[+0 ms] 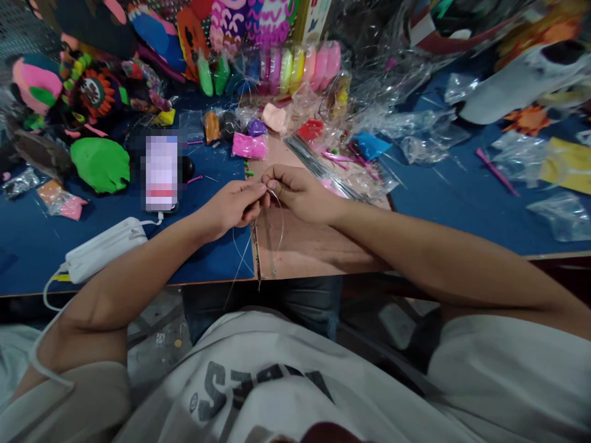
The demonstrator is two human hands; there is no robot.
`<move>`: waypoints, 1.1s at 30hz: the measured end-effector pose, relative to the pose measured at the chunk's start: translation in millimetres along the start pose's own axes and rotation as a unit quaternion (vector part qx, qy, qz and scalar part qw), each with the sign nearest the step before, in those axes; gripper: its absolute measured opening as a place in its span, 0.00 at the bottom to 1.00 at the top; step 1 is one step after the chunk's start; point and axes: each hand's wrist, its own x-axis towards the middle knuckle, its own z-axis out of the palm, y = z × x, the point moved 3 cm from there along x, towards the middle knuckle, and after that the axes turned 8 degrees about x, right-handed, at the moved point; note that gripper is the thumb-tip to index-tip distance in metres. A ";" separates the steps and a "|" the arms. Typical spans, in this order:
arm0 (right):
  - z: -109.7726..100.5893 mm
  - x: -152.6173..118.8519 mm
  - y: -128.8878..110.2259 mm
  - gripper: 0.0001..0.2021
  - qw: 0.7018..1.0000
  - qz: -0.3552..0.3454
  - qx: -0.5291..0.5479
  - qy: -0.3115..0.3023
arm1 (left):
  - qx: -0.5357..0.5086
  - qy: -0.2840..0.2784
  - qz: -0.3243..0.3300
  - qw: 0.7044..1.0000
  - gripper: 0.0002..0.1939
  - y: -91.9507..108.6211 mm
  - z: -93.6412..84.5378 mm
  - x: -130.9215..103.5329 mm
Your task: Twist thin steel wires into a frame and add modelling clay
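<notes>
My left hand (235,206) and my right hand (302,192) meet fingertip to fingertip over the near middle of the table. Both are closed in a pinch on a thin pale wire (282,223). It bends in a loop below my fingers, and its loose ends hang down toward the table edge. The exact spot where the fingers grip is partly hidden. Beneath my right hand lies a brown board (314,249). Just behind that hand, a bundle of straight thin wires (308,161) rests on the board.
A phone (161,172) and a white power bank (106,246) with a cable lie at left, by a green clay lump (100,164). Wrapped clay pieces, such as a pink packet (249,146), and plastic bags (425,138) crowd the back. A purple stick (497,172) lies at right.
</notes>
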 end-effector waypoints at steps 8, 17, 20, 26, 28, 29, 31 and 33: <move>-2.5 0.1 -3.3 0.27 0.998 -0.028 -0.028 -0.039 | 0.025 -0.012 0.017 0.999 0.21 -1.2 -2.4 -0.8; -7.0 -1.2 -28.5 0.07 0.969 -0.027 -0.222 -0.102 | 0.082 -0.012 0.049 0.995 0.20 -2.1 -0.1 2.1; -5.3 -7.1 -37.9 0.06 0.941 -0.002 -0.337 -0.044 | 0.132 0.009 0.074 0.988 0.20 -0.8 1.0 1.2; -4.9 -8.8 -41.8 0.06 0.962 0.043 -0.266 0.033 | 0.215 0.057 0.139 0.965 0.19 6.8 -1.1 -2.6; -7.4 -5.8 -38.6 0.11 0.985 0.087 -0.144 0.028 | 0.224 0.055 0.140 0.963 0.17 7.9 -1.5 -3.4; -8.9 -4.5 -37.5 0.12 0.990 0.108 -0.089 0.031 | 0.229 0.052 0.141 0.962 0.17 8.3 -1.5 -3.7; -12.2 -3.2 -37.2 0.12 0.989 0.137 -0.016 0.057 | 0.242 0.052 0.147 0.958 0.18 9.2 -1.6 -4.5; -14.6 -3.4 -38.4 0.11 0.984 0.157 0.008 0.087 | 0.250 0.055 0.155 0.954 0.18 10.2 -1.7 -5.2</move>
